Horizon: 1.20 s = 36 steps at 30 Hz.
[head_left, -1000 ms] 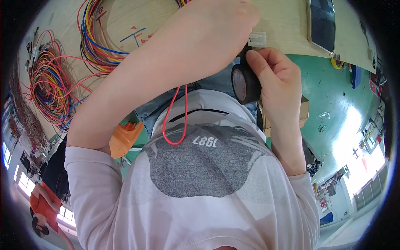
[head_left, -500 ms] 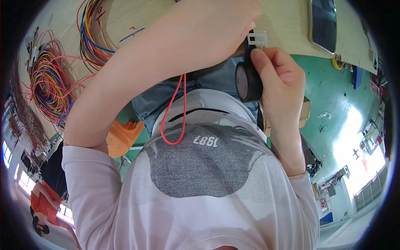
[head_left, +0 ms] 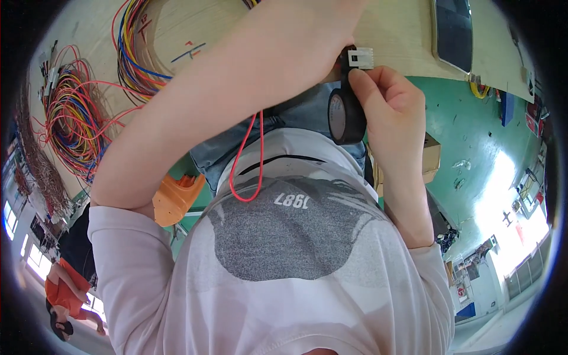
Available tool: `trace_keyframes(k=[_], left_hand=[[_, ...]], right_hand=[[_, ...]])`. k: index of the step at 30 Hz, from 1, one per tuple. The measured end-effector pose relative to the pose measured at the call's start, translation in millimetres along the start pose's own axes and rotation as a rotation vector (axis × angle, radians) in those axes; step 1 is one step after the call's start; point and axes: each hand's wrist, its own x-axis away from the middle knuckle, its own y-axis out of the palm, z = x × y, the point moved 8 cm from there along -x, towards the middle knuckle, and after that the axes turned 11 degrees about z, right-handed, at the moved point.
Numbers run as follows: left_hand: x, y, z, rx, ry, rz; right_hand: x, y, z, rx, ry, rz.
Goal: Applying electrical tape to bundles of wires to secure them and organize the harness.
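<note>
My right hand (head_left: 387, 109) is raised in front of my chest and grips a black roll of tape (head_left: 343, 115). Its thumb tip presses against a small white plastic connector (head_left: 361, 57) just above the roll. My left forearm crosses the view from lower left to upper right. My left hand (head_left: 322, 23) is at the top edge beside the connector, with its fingers cut off from sight. A thin red wire (head_left: 245, 163) hangs in a loop from under the left forearm down to my shirt.
A wooden board (head_left: 384, 35) lies ahead, carrying bundles of coloured wires (head_left: 77, 118) at the left and a dark flat screen (head_left: 452, 29) at the right. An orange object (head_left: 174, 198) and a cardboard box (head_left: 432, 157) sit on the green floor. Another person (head_left: 65, 290) stands at lower left.
Both hands stay together at the connector and tape roll. The view sways slightly and the red loop swings a little.
</note>
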Motion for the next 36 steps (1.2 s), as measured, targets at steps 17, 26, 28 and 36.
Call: trace_keyframes(k=[17, 26, 28, 36], left_hand=[[27, 8, -22, 0.63, -0.35, 0.026], [32, 2, -23, 0.755, -0.325, 0.113], [33, 3, -25, 0.775, -0.299, 0.131], [37, 4, -28, 0.912, -0.334, 0.062]], right_hand=[[22, -6, -45, -0.13, -0.261, -0.007], [11, -11, -55, -0.017, -0.44, 0.114], [6, -14, -56, -0.143, -0.275, -0.013], [-10, 10, -62, -0.23, -0.056, -0.33]])
